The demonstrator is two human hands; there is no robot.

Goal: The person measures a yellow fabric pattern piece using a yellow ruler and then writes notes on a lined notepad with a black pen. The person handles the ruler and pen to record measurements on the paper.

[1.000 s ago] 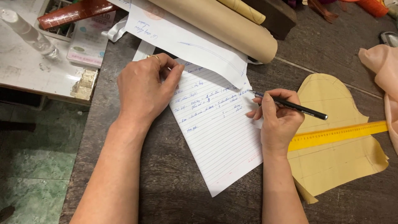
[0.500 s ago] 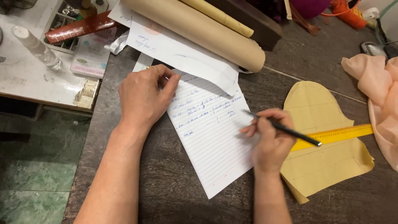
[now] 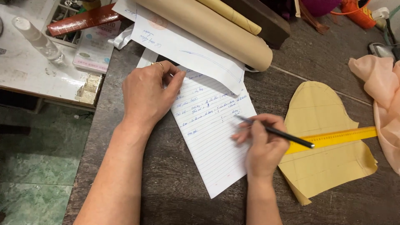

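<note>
Right hand point(image 3: 263, 146): fingers point(image 3: 246, 134) pinching a black pen point(image 3: 275, 131), tip touching the lined sheet point(image 3: 212, 129) on the dark worktop point(image 3: 166, 191). Left hand point(image 3: 146, 95): fingers point(image 3: 175, 81) pressed together, lying flat on the upper left corner of the sheet. Just right of the pen fingers, a yellow ruler point(image 3: 337, 137) across a tan paper pattern point(image 3: 323, 146). Beyond both hands, a brown paper roll point(image 3: 208, 27).

We see a matt lined paper sheet point(image 3: 212, 137) on a dark, rough-grained wooden table point(image 3: 166, 183), a glossy black pen point(image 3: 283, 134), a smooth yellow plastic ruler point(image 3: 337, 138) over tan matt pattern paper point(image 3: 325, 166), and soft peach cloth point(image 3: 383, 96).
</note>
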